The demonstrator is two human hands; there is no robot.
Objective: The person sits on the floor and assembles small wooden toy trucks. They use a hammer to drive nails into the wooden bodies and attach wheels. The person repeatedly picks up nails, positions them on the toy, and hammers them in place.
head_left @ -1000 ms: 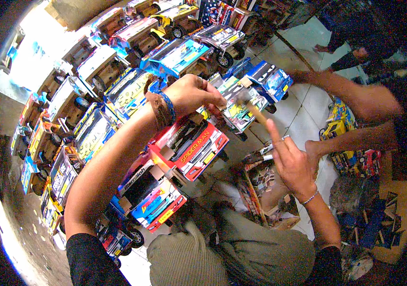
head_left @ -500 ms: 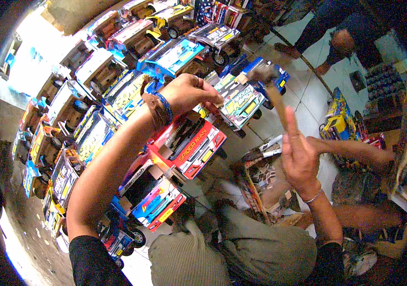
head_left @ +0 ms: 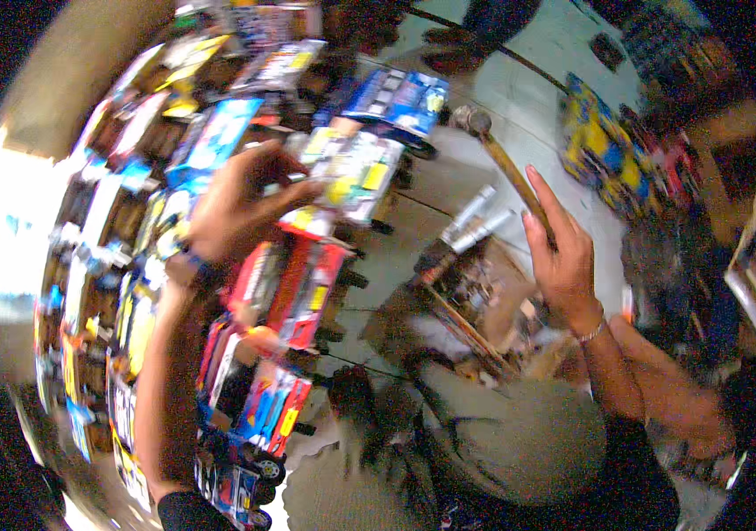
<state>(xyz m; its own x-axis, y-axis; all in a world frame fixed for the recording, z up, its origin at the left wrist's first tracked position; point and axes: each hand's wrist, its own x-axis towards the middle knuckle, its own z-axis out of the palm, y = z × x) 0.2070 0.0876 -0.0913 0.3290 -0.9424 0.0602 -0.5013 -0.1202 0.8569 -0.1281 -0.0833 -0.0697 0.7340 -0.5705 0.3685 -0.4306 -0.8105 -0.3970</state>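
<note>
My right hand (head_left: pixel 564 270) grips a hammer (head_left: pixel 513 180) by its wooden handle, index finger stretched along it. The hammer's metal head points up and away, over the floor. On the left, my left hand (head_left: pixel 241 199) is at the near left side of a white and green toy truck (head_left: pixel 362 177). Its fingers curl toward the thumb, smeared by motion; anything between them is hidden. A blue toy truck (head_left: pixel 405 102) stands just beyond. Nearer to me are a red toy truck (head_left: pixel 312 296) and a blue and red one (head_left: pixel 276 403).
Rows of toy trucks (head_left: pixel 139 327) fill the left side. A box (head_left: pixel 462 327) of wood scraps lies before my knees. A yellow and blue toy truck (head_left: pixel 604 146) stands at the right on the tiled floor (head_left: pixel 520 106). Another person's arm (head_left: pixel 670 380) is beside my right forearm.
The view has turned, carrying the trucks leftward in the picture. The hammer has come away from the white and green truck. My left hand stays by that truck. The other person's arm has drawn nearer.
</note>
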